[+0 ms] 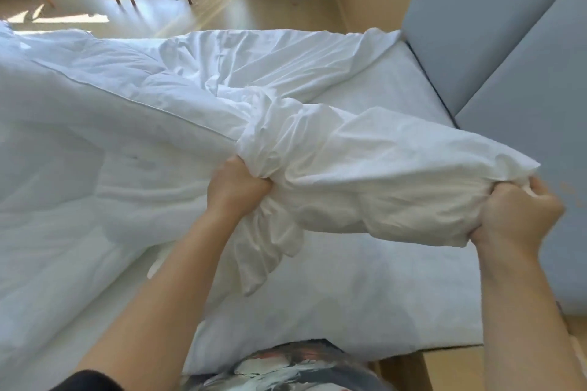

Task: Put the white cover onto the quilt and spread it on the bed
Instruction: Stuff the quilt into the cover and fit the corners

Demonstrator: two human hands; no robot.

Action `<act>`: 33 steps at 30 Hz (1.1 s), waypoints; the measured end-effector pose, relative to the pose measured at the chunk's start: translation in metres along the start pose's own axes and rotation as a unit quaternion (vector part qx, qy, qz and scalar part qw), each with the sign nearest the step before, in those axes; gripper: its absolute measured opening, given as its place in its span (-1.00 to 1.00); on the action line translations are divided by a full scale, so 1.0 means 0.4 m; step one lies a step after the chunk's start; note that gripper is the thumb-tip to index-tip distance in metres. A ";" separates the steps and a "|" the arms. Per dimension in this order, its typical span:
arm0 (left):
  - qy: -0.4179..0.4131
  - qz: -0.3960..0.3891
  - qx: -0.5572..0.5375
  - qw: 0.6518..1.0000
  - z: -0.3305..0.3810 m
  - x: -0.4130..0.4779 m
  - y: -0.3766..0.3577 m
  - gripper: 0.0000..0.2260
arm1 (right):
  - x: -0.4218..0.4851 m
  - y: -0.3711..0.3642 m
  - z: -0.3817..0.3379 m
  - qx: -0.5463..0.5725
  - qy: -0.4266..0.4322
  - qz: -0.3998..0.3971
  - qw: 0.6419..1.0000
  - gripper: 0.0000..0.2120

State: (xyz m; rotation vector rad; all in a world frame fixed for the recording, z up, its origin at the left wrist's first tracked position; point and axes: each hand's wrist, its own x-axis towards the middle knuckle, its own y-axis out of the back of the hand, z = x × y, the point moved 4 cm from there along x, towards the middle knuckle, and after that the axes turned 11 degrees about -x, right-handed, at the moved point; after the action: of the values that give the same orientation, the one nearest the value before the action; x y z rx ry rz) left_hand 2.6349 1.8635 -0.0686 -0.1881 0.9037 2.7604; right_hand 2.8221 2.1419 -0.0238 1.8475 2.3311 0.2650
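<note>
Both fists up close: left hand (236,189) clenches the bunched mouth of the white cover (374,168), right hand (517,216) grips its stuffed corner. One quilt (95,143) end looks sleeved; most lies bare across the bed (365,301), spreading yet to come.

white cover (365,165), grey-blue headboard (495,41)

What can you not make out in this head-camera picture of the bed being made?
Head view.
The quilt: left side cut off by the frame edge.
The left hand: fingertips buried in the bunched cover.
The right hand: cover hides whether it grips a quilt corner inside.
</note>
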 end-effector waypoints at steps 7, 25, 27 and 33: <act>0.099 -0.049 0.016 0.994 -0.099 -0.043 -0.196 -0.60 | 0.049 -0.021 0.166 -0.063 -0.072 -0.064 0.993 -0.72; -0.226 -0.076 0.156 0.959 0.113 -0.075 -0.419 -0.28 | 0.135 -0.063 0.277 -0.126 -0.033 -0.053 0.990 -0.78; -0.268 -0.215 0.181 0.921 0.147 -0.099 -0.539 -0.39 | 0.151 -0.065 0.306 -0.133 -0.039 -0.072 0.988 -0.83; -0.258 -0.176 0.167 0.935 0.135 -0.037 -0.668 -0.62 | 0.188 -0.066 0.412 -0.180 -0.056 -0.146 0.971 -0.93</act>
State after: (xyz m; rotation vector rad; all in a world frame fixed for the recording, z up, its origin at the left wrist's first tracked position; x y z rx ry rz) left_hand 2.7150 2.1025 -0.1736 0.3807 1.0410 2.1261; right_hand 2.8178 2.2160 -0.1912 1.3011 2.2562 0.4915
